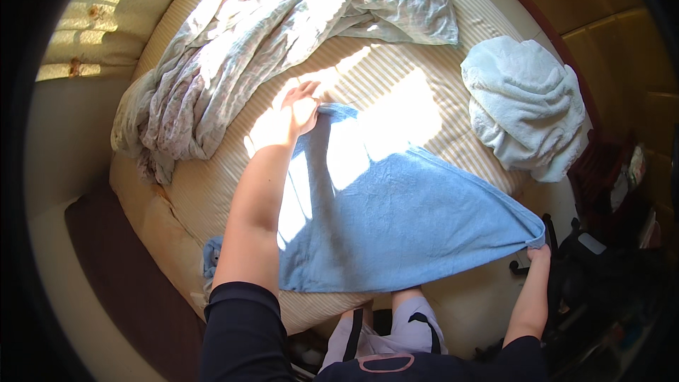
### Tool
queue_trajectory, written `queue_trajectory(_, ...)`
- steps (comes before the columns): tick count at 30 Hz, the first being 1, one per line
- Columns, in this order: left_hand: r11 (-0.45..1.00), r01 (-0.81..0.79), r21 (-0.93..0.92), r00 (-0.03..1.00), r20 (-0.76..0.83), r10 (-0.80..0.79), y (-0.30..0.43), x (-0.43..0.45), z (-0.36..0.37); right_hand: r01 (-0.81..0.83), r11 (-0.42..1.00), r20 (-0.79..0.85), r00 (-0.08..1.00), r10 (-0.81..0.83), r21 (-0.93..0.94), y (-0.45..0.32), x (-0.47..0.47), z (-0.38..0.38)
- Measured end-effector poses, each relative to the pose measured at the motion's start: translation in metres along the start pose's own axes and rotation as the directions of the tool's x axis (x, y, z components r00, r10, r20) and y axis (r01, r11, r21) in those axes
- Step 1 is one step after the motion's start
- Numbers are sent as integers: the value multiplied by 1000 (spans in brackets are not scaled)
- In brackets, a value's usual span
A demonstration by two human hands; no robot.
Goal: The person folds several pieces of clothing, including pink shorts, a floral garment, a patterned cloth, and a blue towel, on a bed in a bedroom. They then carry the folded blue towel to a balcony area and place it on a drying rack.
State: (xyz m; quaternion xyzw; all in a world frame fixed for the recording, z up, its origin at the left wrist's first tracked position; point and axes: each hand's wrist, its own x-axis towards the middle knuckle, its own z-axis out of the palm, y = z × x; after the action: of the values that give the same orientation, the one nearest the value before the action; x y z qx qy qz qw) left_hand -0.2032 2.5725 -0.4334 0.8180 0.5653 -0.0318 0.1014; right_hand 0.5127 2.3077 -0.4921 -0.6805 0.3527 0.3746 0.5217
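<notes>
A blue terry towel (392, 223) is stretched between my two hands over the near side of a bed. My left hand (302, 109) grips its far left corner, partly washed out by bright sunlight. At the right, my right hand (539, 253) has hold of another corner, pulled out past the mattress edge. The towel's left part is hidden behind my left forearm. Beneath it lies a striped beige bed sheet (207, 201). Strong light whitens part of the towel, and my arm's shadow crosses it.
A crumpled floral quilt (238, 69) lies across the bed's far side. A bunched pale fleece blanket (522, 103) rests at the right edge. Small blue fabric (212, 254) sits beside my left arm. A black chair (578, 254) stands at right; a curtain (111, 16) hangs at upper left.
</notes>
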Motion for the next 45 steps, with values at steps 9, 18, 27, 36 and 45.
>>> queue_trajectory(9, 872, -474, -121, 744, 474, 471, -1, -3, 13, -66, 998, 75, 995, 67, -17, 26, 34, -10)
queue_trajectory(18, 804, -180, -566, 398, 706, 586, 47, -106, -59, -11, 995, 63, 998, 17, -100, 55, 22, -15)
queue_trajectory(27, 927, -363, -94, 744, 570, 349, 60, -110, 28, 228, 882, 29, 971, -238, -413, 74, 12, -103)
queue_trajectory(36, 812, -583, -9, 770, 313, 556, 56, -166, 25, 681, 292, 449, 688, -571, -672, 97, -2, -80)
queue_trajectory(45, 627, -777, -57, 427, 683, 592, 74, -118, 27, 765, -194, 714, 435, -548, -614, 82, -48, -82)
